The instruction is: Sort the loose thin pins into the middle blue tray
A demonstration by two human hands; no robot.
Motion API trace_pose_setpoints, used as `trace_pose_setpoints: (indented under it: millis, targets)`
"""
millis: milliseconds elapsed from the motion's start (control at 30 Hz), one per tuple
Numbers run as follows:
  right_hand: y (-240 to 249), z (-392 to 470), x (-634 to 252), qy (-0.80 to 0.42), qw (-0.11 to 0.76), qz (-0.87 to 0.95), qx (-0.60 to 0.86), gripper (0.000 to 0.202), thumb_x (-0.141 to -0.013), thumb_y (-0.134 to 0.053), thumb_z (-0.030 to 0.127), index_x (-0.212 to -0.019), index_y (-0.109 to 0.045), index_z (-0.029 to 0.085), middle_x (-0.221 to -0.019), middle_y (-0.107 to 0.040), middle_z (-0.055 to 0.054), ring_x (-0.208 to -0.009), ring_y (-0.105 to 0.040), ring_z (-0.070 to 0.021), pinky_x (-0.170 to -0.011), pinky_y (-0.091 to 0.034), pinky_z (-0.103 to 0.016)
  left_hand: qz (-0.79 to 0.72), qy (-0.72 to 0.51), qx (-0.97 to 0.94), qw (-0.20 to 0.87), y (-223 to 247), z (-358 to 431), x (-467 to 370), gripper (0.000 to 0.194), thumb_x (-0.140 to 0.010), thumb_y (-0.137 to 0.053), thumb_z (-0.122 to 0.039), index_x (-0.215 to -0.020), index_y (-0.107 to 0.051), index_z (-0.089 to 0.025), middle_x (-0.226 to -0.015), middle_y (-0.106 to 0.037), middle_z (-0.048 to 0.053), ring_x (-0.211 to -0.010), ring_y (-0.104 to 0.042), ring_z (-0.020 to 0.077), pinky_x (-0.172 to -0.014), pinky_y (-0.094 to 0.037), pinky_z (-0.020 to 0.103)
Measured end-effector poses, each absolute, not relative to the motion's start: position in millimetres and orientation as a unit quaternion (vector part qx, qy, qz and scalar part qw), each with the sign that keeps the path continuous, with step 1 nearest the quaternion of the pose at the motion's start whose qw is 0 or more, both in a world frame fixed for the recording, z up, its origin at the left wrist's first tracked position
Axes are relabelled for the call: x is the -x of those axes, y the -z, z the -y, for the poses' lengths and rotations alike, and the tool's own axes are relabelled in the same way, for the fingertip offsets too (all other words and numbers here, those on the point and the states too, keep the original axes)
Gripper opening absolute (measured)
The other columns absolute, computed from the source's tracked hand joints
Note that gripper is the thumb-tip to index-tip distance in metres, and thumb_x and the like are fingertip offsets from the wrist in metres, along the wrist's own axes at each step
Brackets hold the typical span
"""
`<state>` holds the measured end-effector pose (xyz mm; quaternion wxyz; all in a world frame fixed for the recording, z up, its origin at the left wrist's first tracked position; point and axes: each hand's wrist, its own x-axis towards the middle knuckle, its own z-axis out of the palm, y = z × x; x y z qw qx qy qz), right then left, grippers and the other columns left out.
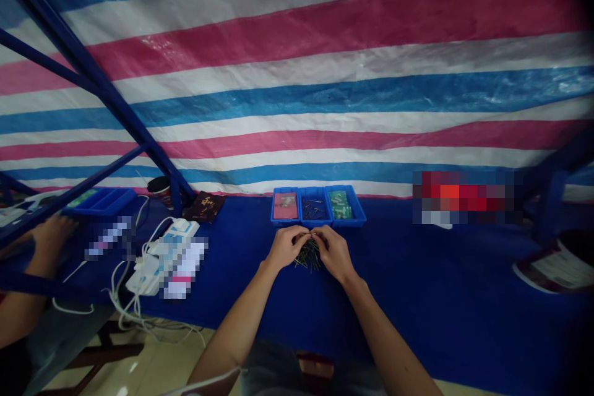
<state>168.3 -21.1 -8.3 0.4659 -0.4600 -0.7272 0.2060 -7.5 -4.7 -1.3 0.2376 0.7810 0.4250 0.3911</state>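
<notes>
Mostly blue tbl [417,297], striped tarp [325,74] behind

A big striped tarpaulin [325,74] fills the far side as a wall, with bands of white, pink and blue (it looks a little wrinkled). On the left, dark blue metal bars [93,74] cross in front of it. The table [440,297] has a deep blue cover. Near the left bottom, pale shiny floor tiles [158,365] show.
</notes>
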Motion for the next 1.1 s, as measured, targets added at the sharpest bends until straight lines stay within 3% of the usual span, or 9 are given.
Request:
trace_pose_setpoints:
  millis: [367, 1100]
  targets:
    - [5.2, 22.1, -168.5, -0.214, 0.461, 0.729, 0.458, 0.023, -0.100, -0.046, 0.031, -0.100, -0.067, 0.024, -0.089, -0.067, -0.005, -0.079, -0.063, -0.0195, -0.072, -0.048, -0.030, -0.430, -0.383, -0.781, 0.242, 1.1, 4.3, 8.3, 0.026, -0.097, -0.054, -0.034, -0.094, -0.072, -0.016, -0.076, -0.068, 0.003, -0.064, -0.059, 0.0137, -0.064, -0.043, 0.023]
    - [4.7, 24.8, -167.3, -0.223, 0.453, 0.743, 0.440, 0.022, -0.100, -0.046, 0.030, -0.093, -0.066, 0.023, -0.087, -0.066, -0.004, -0.078, -0.062, -0.0179, -0.072, -0.045, -0.028, -0.452, -0.363, -0.775, 0.252, -2.5, 4.5, 9.9, 0.042, -0.100, -0.046, -0.036, -0.066, -0.060, -0.015, -0.061, -0.058, -0.001, -0.058, -0.052, 0.0104, -0.062, -0.038, 0.020]
